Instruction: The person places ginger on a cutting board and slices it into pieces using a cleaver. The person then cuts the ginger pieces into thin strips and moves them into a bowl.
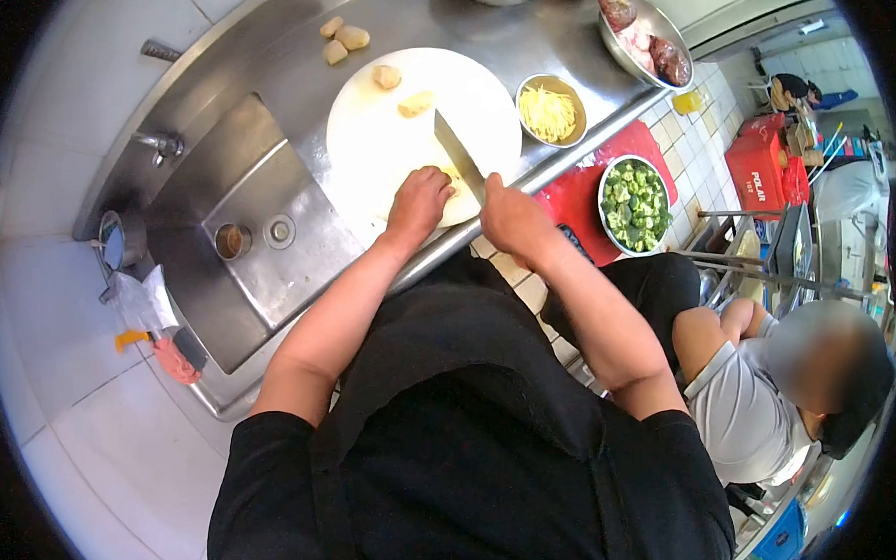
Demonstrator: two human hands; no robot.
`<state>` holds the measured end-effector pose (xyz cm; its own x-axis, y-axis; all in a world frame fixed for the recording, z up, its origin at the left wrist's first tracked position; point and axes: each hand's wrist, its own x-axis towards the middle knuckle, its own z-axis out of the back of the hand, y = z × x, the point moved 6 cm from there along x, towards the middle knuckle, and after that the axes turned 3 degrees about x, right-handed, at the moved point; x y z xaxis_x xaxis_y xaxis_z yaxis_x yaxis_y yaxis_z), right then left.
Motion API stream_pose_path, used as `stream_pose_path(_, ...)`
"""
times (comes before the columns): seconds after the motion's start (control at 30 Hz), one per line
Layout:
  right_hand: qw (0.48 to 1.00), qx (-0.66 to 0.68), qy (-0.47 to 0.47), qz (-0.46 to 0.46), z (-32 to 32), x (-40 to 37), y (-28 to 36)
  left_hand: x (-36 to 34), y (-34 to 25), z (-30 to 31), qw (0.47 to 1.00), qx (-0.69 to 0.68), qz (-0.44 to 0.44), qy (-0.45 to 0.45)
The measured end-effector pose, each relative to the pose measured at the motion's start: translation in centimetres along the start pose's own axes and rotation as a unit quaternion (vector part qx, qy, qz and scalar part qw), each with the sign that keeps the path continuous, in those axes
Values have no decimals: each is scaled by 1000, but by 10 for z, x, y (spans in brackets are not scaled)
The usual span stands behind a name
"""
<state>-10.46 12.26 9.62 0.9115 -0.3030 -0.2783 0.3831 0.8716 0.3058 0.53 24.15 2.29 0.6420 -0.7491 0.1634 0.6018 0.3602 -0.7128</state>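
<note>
My right hand [510, 219] is wrapped round the handle of a knife [459, 153], its blade lying over a round white cutting board [374, 134]. Beside the blade, the closed fingers of my left hand [421, 204] press on a pale yellow piece [455, 184], partly hidden under them. Farther up the board lie a yellowish cut piece [415, 104] and a peeled potato-like piece [387, 77]. A bowl of thin yellow strips [548, 115] stands right of the board.
Several peeled pieces [346, 39] lie behind the board. A sink [239, 218] is at left. At right are a bowl of meat [647, 41], a bowl of chopped green vegetables [634, 204] on a red surface, and a person in a grey shirt [749, 408].
</note>
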Motion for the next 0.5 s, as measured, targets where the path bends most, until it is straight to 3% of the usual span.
stream_pose_path(0.13, 999, 20, 47, -2, 3, -18, 7, -3, 3, -1, 1000, -11, -5, -26)
stream_pose_path(0.27, 999, 43, 0, -28, -35, -36, -7, -2, 7, 0, 999, -10, -2, -35)
stream_pose_path(0.37, 999, 35, 3, 20, -7, -4, 0, -3, 5, -3, 1000, 23, -14, -3)
stream_pose_path(0.4, 999, 35, 0, 18, 8, -3, 7, -5, 9, -5, 1000, 14, -19, -15)
stream_pose_path(0.47, 995, 23, 95, -22, 27, -5, 19, -7, 12, -1, 999, 6, -24, -30)
stream_pose_path(0.5, 997, 13, 70, -13, 16, -17, 16, -8, 10, 1, 999, 0, -42, -34)
